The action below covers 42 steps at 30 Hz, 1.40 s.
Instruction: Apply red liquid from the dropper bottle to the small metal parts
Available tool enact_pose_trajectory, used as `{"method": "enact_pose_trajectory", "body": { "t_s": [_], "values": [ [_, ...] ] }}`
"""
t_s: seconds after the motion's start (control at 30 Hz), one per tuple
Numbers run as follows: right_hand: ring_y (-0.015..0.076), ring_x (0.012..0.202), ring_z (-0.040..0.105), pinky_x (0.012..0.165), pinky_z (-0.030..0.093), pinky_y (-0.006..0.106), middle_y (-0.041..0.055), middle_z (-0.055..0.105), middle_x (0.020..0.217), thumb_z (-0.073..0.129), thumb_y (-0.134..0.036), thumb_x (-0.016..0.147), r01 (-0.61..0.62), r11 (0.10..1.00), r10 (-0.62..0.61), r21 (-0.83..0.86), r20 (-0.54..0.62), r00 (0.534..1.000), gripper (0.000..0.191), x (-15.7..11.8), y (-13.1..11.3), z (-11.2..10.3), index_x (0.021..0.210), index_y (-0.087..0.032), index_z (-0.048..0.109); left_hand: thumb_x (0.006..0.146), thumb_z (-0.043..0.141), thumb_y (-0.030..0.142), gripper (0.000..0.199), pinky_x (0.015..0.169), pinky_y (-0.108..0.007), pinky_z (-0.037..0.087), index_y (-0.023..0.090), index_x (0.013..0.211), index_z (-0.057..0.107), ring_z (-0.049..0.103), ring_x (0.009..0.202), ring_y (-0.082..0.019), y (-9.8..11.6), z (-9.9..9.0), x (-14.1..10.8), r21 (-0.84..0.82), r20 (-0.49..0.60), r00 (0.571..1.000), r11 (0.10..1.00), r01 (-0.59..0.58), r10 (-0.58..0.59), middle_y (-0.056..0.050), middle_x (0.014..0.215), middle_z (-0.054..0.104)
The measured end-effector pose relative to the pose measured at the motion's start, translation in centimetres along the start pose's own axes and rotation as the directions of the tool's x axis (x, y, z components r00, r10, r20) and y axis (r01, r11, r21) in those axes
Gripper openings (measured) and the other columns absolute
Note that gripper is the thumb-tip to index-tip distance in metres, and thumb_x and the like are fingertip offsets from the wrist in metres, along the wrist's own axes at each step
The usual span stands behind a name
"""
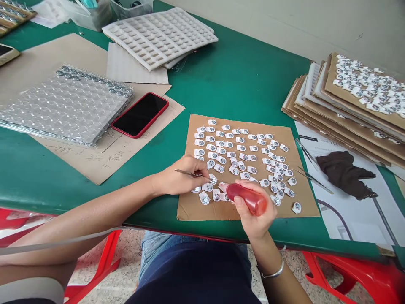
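Note:
Rows of small white pieces with round dark-and-silver centres [204,198] lie on a brown cardboard sheet [303,169]. My left hand [185,175] is closed around thin metal tweezers [186,172], its fingertips beside one white piece [213,179] at the left part of the sheet. In my right hand [257,211] is a red squeeze bottle [247,197], tilted with its pale nozzle [222,186] pointing left, close to that same piece. Whether the nozzle touches the piece cannot be made out. Some pieces are partly hidden by the bottle and my right hand.
A red-cased phone [141,115] lies beside a clear bubbled tray [66,105]. White slotted trays [161,36] are at the back. Stacked cardboard sheets [344,122] stand at the right, near a dark cloth [344,173] and two more tweezers [314,179].

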State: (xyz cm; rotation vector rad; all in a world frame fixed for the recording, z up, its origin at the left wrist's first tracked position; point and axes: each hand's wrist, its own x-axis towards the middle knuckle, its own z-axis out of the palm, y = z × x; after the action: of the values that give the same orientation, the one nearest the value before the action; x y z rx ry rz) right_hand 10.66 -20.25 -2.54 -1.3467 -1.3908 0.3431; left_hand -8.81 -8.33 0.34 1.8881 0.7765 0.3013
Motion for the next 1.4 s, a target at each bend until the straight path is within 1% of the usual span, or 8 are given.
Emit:
{"method": "enact_pose_trajectory", "body": {
  "t_s": [0.3,0.77,1.0,1.23,1.4],
  "values": [
    [0.0220,0.088,0.066,0.077,0.056,0.043,0.0088,0.068,0.096,0.069,-0.014,0.069,0.018,1.000,-0.019,0.021,0.015,1.000,0.033,-0.17,-0.02,0.02,0.101,-0.017,0.059,0.076,0.058,0.016,0.011,0.050,-0.019,0.039,0.011,0.076,0.067,0.055,0.058,-0.009,0.04,0.06,0.09,0.016,-0.005,1.000,1.000,0.021,-0.021,-0.003,0.067,0.066],
    [0.0220,0.088,0.065,0.078,0.055,0.043,0.0086,0.067,0.096,0.069,-0.014,0.069,0.009,1.000,-0.009,0.026,0.021,1.000,0.032,-0.06,0.00,-0.06,0.099,-0.017,0.059,0.075,0.059,0.014,0.009,0.050,-0.017,0.039,0.011,0.074,0.068,0.055,0.057,-0.008,0.12,0.05,0.12,0.017,-0.028,1.000,1.000,0.004,-0.003,-0.002,0.067,0.066],
    [0.0217,0.089,0.066,0.077,0.056,0.043,0.0082,0.068,0.095,0.068,-0.016,0.071,0.013,1.000,-0.014,0.021,0.045,0.999,0.031,-0.03,-0.10,-0.02,0.100,-0.018,0.059,0.074,0.059,0.014,0.009,0.049,-0.018,0.038,0.011,0.075,0.068,0.054,0.056,-0.008,0.08,0.14,0.07,0.015,-0.024,1.000,1.000,-0.005,0.006,-0.002,0.066,0.066],
    [0.0212,0.090,0.066,0.079,0.055,0.041,0.0085,0.068,0.096,0.068,-0.016,0.071,-0.023,0.999,0.020,0.038,0.071,0.997,0.030,0.13,-0.10,-0.09,0.099,-0.017,0.059,0.075,0.058,0.015,0.010,0.049,-0.018,0.038,0.011,0.075,0.067,0.054,0.056,-0.008,-0.01,0.02,0.07,0.024,-0.013,1.000,1.000,-0.001,0.001,-0.002,0.065,0.065],
    [0.0213,0.091,0.065,0.080,0.055,0.041,0.0089,0.068,0.097,0.068,-0.016,0.071,-0.033,0.998,0.030,0.051,0.066,0.997,0.030,0.08,-0.02,-0.05,0.100,-0.016,0.059,0.075,0.058,0.015,0.010,0.049,-0.017,0.038,0.011,0.075,0.068,0.054,0.056,-0.008,-0.08,-0.02,0.06,0.027,-0.016,1.000,1.000,-0.005,0.005,-0.001,0.066,0.066]
  ]
}}
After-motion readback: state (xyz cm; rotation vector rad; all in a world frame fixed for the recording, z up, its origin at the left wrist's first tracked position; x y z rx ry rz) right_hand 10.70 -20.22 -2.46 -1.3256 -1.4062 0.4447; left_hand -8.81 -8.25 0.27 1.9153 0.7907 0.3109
